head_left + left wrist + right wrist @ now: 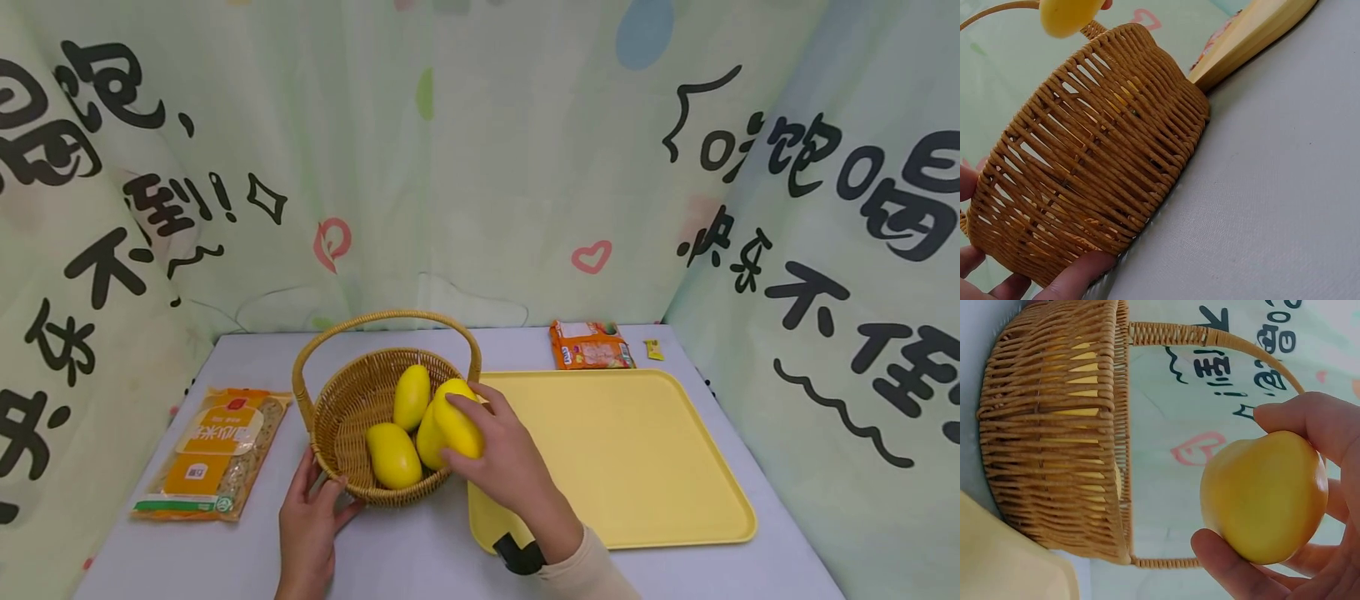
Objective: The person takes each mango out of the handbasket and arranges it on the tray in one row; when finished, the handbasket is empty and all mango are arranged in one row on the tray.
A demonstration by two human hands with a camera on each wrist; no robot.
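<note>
- Nearest, the left hand [311,517] grips the basket [348,417] low on its near left side, thumb and fingers spread around the wicker.
- Just right of it, the right hand [510,454], with a black band [519,557] at its wrist, grasps one mango [463,429] between thumb and fingers, above the basket's right rim.
- Inside the basket lie three more mangoes: one near [393,456], one right [429,442], partly hidden by the held one, and one far [412,397].
- Left of the basket, a bag [210,458] lies flat; on the right, a yellow tray [615,450].
- Beyond the tray, an orange packet [592,346] and, to its right, a small sachet [655,349].
- Farthest, a printed curtain [480,167].
</note>
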